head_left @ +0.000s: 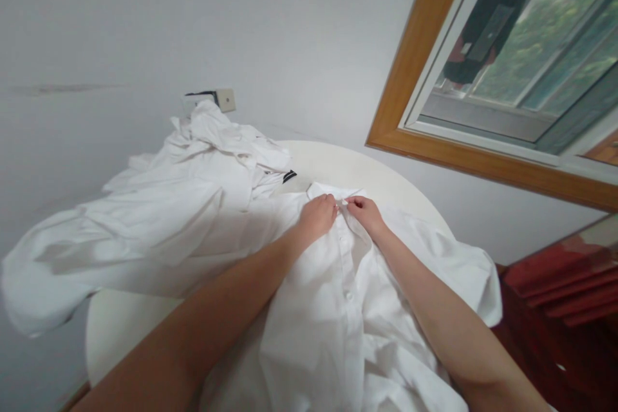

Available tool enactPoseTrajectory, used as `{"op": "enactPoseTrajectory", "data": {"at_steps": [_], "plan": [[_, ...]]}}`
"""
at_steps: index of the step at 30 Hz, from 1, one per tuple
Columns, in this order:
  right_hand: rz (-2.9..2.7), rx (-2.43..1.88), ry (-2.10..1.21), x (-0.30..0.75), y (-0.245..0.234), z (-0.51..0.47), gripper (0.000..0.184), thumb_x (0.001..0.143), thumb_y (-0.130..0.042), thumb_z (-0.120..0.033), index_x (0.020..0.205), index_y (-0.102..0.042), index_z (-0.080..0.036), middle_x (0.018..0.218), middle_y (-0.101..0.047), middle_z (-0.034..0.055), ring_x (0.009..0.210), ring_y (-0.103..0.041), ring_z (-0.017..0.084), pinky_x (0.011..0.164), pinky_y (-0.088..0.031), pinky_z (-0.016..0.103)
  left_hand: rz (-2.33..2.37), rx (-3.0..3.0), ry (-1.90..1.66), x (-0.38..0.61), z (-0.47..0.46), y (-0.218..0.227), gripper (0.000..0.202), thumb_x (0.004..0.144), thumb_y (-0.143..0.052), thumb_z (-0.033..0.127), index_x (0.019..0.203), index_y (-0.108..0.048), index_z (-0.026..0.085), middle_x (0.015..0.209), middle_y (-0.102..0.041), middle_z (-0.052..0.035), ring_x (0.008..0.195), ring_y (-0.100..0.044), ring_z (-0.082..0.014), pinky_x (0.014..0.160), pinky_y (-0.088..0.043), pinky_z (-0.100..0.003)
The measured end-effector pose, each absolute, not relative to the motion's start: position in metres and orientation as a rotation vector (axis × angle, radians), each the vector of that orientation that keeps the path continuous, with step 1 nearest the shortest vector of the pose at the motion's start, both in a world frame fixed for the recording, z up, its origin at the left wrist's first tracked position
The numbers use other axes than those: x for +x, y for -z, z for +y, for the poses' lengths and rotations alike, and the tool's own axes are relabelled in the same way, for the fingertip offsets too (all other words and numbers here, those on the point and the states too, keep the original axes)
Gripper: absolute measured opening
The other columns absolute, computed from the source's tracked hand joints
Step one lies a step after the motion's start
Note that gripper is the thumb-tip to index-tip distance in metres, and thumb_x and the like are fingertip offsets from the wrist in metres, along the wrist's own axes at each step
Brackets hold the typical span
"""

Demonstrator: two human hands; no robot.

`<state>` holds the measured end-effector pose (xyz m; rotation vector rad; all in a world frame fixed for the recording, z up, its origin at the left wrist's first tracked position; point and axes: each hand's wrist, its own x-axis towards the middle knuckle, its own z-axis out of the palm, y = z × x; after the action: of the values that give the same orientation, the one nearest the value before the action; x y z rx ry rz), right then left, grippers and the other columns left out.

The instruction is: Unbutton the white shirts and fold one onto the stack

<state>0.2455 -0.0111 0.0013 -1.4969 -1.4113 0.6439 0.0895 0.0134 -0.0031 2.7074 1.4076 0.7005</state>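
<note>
A white button-up shirt (309, 309) lies spread front side up on a round table, its collar (333, 190) toward the far side. At the top of its front opening, just below the collar, my left hand (318, 212) pinches the fabric edge. Close beside it, my right hand (365, 211) pinches the opposite edge with thumb and forefinger. A small gap separates the two hands. Below them the placket (348, 277) runs toward me, with a button (348, 295) showing on it. Whatever lies inside the fingertips is too small to make out.
Several crumpled white garments (193, 187) are heaped on the left and hang past the cream table's (328, 156) edge. A black striped label (290, 176) shows by the heap. Behind are a wall socket (226, 100) and a wood-framed window (400, 122). Red cloth (570, 277) is at right.
</note>
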Motion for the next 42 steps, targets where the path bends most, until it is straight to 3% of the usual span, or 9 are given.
{"op": "enactPoseTrajectory", "data": {"at_steps": [5, 13, 21, 27, 34, 38, 42], "plan": [[-1.419, -1.447, -0.634, 0.244, -0.003, -0.011, 0.027, 0.066, -0.053, -0.030, 0.081, -0.070, -0.016, 0.070, -0.066, 0.0003, 0.066, -0.055, 0.014, 0.064, -0.042, 0.024, 1.410, 2.717, -0.659, 0.089, 0.012, 0.001, 0.024, 0.093, -0.039, 0.028, 0.094, -0.060, 0.017, 0.091, -0.065, -0.0078, 0.087, -0.062, -0.0195, 0.075, -0.044, -0.028], [-1.341, -1.473, -0.858, 0.241, -0.001, -0.015, 0.029, 0.063, -0.055, -0.031, 0.082, -0.070, -0.014, 0.065, -0.063, -0.0014, 0.057, -0.051, 0.012, 0.055, -0.036, 0.022, 1.229, 2.463, -0.845, 0.081, 0.025, 0.002, 0.019, 0.086, -0.050, 0.029, 0.081, -0.066, 0.021, 0.082, -0.069, -0.0020, 0.077, -0.062, -0.0161, 0.066, -0.042, -0.024], [-1.174, -1.368, -1.093, 0.237, -0.012, -0.022, 0.023, 0.060, -0.060, -0.030, 0.076, -0.067, -0.015, 0.053, -0.059, -0.0034, 0.046, -0.045, 0.009, 0.046, -0.030, 0.021, 1.017, 2.190, -0.959, 0.081, 0.027, 0.009, 0.015, 0.083, -0.050, 0.023, 0.078, -0.063, 0.018, 0.063, -0.065, 0.0016, 0.053, -0.061, -0.0105, 0.054, -0.042, -0.020], [-1.190, -1.324, -1.197, 0.241, -0.008, -0.020, 0.020, 0.060, -0.063, -0.029, 0.073, -0.066, -0.014, 0.047, -0.054, -0.0050, 0.039, -0.037, 0.007, 0.041, -0.023, 0.020, 0.974, 2.305, -0.991, 0.081, 0.024, 0.005, 0.016, 0.085, -0.049, 0.022, 0.076, -0.061, 0.017, 0.063, -0.065, -0.0002, 0.060, -0.063, -0.0128, 0.060, -0.044, -0.021], [-1.312, -1.326, -1.178, 0.249, -0.006, -0.019, 0.025, 0.065, -0.064, -0.025, 0.088, -0.067, -0.014, 0.050, -0.056, -0.0058, 0.042, -0.044, 0.006, 0.043, -0.032, 0.018, 1.008, 2.331, -0.931, 0.080, 0.023, 0.002, 0.018, 0.087, -0.046, 0.021, 0.083, -0.062, 0.017, 0.070, -0.068, -0.0013, 0.064, -0.064, -0.0132, 0.065, -0.047, -0.022], [-1.339, -1.249, -1.291, 0.252, -0.011, -0.022, 0.021, 0.070, -0.066, -0.027, 0.088, -0.067, -0.015, 0.067, -0.066, 0.0000, 0.058, -0.059, 0.010, 0.057, -0.048, 0.020, 1.031, 2.276, -0.888, 0.080, 0.023, 0.001, 0.018, 0.087, -0.045, 0.022, 0.085, -0.062, 0.017, 0.074, -0.069, -0.0019, 0.064, -0.064, -0.0126, 0.065, -0.048, -0.022], [-1.290, -1.171, -1.389, 0.256, -0.011, -0.023, 0.022, 0.073, -0.068, -0.031, 0.087, -0.066, -0.015, 0.081, -0.069, 0.0038, 0.074, -0.065, 0.014, 0.064, -0.053, 0.023, 1.029, 2.258, -0.888, 0.081, 0.024, 0.001, 0.019, 0.087, -0.046, 0.022, 0.084, -0.063, 0.016, 0.074, -0.069, -0.0026, 0.063, -0.065, -0.0128, 0.064, -0.047, -0.022]]}}
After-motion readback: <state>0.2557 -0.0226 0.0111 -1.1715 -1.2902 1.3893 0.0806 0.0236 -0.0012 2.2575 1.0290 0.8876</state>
